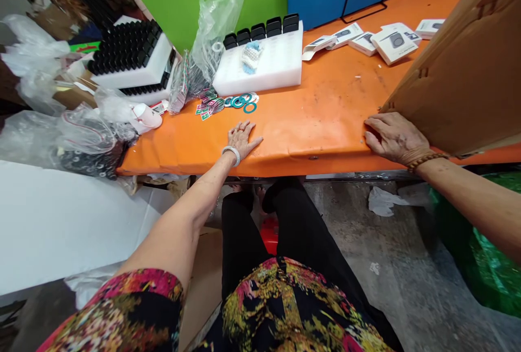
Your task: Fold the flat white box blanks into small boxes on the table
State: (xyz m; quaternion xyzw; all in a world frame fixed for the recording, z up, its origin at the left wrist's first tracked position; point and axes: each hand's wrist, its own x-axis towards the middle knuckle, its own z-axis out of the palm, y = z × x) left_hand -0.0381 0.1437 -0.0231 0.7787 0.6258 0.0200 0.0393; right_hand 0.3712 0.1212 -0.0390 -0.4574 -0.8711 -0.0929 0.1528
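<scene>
The table is orange — the carton brown, the rings teal — and the blouse multicoloured floral on black.
</scene>
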